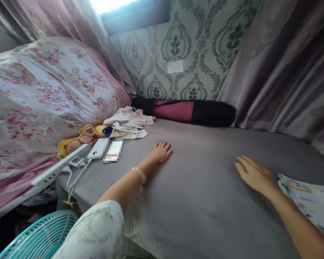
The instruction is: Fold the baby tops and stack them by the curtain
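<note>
My left hand (162, 151) rests palm down on the grey bed sheet (194, 201), its fingers spread and nothing in them. A pale bangle (139, 175) circles that wrist. Over on the right, my right hand (255, 175) is held over or on the same sheet, slightly blurred, with fingers stretched out; whether it touches the cloth I cannot tell. Closest to it lies a flat stack of white printed cloth or paper (310, 201), partly hidden by my forearm. To the left of my left hand lie a phone-like slab (113, 151) with a blurred-out face and a white power bank (98, 149).
Crumpled printed clothes (129, 122) and a yellow cartoon cushion (79, 138) lie at the back left. A long black and maroon bag (178, 111) lines the wall. At the left edge are a white power strip (61, 165) with cables and a teal fan (40, 235).
</note>
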`<action>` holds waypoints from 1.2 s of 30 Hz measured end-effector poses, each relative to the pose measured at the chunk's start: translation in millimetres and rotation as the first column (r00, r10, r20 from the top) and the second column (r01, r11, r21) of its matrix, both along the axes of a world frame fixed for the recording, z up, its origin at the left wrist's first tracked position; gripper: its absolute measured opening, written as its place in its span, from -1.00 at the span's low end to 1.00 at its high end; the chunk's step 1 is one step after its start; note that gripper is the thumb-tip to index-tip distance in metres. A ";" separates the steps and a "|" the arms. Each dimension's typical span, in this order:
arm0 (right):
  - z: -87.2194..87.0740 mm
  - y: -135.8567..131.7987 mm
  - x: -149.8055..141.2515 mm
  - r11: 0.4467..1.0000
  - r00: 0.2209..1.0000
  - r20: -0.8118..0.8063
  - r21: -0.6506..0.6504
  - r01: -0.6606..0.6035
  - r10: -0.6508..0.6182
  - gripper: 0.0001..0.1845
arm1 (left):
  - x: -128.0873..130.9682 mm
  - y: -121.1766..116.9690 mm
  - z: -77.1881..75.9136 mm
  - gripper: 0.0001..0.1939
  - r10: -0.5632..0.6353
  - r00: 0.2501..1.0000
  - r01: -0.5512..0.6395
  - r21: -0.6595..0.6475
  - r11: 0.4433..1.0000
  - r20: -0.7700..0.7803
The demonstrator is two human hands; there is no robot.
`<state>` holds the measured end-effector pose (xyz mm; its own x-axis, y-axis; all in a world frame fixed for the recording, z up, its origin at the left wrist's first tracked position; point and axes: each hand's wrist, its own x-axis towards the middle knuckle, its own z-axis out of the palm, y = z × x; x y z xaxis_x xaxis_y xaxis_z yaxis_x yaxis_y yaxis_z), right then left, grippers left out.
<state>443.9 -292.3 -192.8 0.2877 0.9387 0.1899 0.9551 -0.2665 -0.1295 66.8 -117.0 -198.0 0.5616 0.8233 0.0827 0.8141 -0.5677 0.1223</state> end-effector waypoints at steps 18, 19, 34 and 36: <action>-23.0 55.2 -208.6 0.966 0.967 -0.011 -0.046 -0.254 0.254 -0.36 | -167.8 105.3 91.8 -0.56 0.456 0.826 -0.523 0.146 0.840 0.331; -23.5 55.2 -208.2 0.966 0.967 -0.006 -0.039 -0.254 0.254 -0.36 | -180.2 108.4 97.9 -0.58 0.498 0.801 -0.571 0.175 0.802 0.332; -16.5 53.1 -213.5 0.971 0.971 -0.029 -0.021 -0.240 0.239 -0.39 | -237.0 126.9 116.8 -0.58 0.716 0.691 -0.718 0.217 0.662 0.099; -15.1 51.6 -214.8 0.971 0.970 -0.053 -0.009 -0.238 0.237 -0.40 | -235.9 127.3 115.6 -0.56 0.716 0.696 -0.705 0.236 0.669 0.052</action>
<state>229.1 -240.7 -207.9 0.0655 0.9840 0.1659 0.9835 -0.0355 -0.1775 -169.1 10.4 -82.3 -0.1783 0.9360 0.3036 0.9836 0.1785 0.0274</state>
